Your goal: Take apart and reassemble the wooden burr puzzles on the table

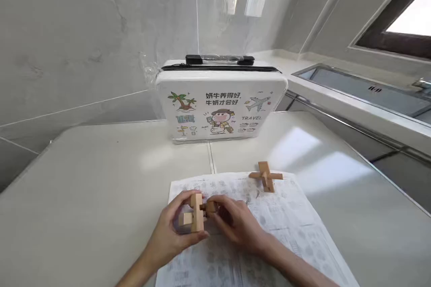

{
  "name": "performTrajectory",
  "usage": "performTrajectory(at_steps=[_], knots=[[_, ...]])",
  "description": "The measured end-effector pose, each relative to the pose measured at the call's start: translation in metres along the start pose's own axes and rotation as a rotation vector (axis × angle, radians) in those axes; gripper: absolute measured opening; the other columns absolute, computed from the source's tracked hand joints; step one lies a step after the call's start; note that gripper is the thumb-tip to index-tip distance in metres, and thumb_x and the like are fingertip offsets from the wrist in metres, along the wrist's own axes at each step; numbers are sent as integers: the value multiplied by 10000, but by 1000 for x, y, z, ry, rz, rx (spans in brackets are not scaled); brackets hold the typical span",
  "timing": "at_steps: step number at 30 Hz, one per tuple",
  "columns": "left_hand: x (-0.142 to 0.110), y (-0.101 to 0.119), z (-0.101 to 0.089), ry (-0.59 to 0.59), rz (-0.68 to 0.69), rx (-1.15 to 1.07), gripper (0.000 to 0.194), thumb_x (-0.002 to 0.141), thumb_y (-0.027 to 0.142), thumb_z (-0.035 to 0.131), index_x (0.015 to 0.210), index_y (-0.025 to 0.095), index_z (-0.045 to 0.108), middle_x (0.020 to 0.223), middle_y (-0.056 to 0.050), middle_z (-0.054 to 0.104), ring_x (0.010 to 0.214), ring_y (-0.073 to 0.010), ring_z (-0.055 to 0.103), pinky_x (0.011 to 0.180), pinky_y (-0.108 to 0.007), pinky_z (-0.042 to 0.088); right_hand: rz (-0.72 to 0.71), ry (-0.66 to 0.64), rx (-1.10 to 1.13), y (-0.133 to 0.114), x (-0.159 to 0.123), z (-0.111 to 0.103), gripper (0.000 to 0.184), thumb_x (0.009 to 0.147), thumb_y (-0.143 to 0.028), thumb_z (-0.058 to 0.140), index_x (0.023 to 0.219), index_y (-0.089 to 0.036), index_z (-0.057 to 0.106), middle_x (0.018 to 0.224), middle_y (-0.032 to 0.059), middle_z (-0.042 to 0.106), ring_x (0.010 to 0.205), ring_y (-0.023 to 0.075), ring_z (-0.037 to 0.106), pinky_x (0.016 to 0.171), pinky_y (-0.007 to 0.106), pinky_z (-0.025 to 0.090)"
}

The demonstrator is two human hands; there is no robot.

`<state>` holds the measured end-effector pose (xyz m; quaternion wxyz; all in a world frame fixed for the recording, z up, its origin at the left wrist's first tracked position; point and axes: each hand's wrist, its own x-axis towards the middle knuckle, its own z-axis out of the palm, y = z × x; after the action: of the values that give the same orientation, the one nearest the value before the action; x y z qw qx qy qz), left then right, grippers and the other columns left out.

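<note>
Between my hands is a partly joined wooden burr puzzle [197,217] of light brown notched pieces, held above a printed paper sheet. My left hand [168,228] grips its upright block from the left, thumb at the lower end and fingers at the top. My right hand [237,222] pinches a darker wooden piece [211,207] at the puzzle's right side. That piece meets the rest at a notch; how deep it sits I cannot tell. Farther back on the paper lies a second group of crossed wooden pieces [265,176], touched by neither hand.
The printed paper [279,228] lies on a white table [101,188]. At the back stands a white case [222,103] with cartoon prints and a black handle, against a grey tiled wall. To the right is a counter with a sink [363,87].
</note>
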<state>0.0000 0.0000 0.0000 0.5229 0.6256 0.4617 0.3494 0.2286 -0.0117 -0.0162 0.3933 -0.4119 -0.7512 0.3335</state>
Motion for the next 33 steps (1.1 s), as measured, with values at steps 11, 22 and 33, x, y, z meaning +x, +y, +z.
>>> performTrajectory(at_steps=[11,22,33], knots=[[2,8,4,142,-128,64,697,748,521,919,1352,310,643,1186,-82,652,1073,-283,656,666,-254,602,49,148,-179,1,9,-5,100,1026,-196,600,1109,-245,627,890,30,713,747,201,659,638,295,490],[10,-2,-12,305,-22,268,629,830,603,814,1333,282,616,1222,-89,661,1114,-276,629,980,-391,555,-83,61,-257,4,4,1,311,971,-142,699,1264,-222,634,1172,117,663,1065,285,633,880,446,606],[14,1,-12,321,-43,324,598,830,615,781,1299,279,622,1133,-66,682,1053,-268,622,921,-369,544,-243,-126,-392,-9,1,7,564,902,-201,822,1415,-240,588,1479,176,524,1394,376,473,1103,589,527]])
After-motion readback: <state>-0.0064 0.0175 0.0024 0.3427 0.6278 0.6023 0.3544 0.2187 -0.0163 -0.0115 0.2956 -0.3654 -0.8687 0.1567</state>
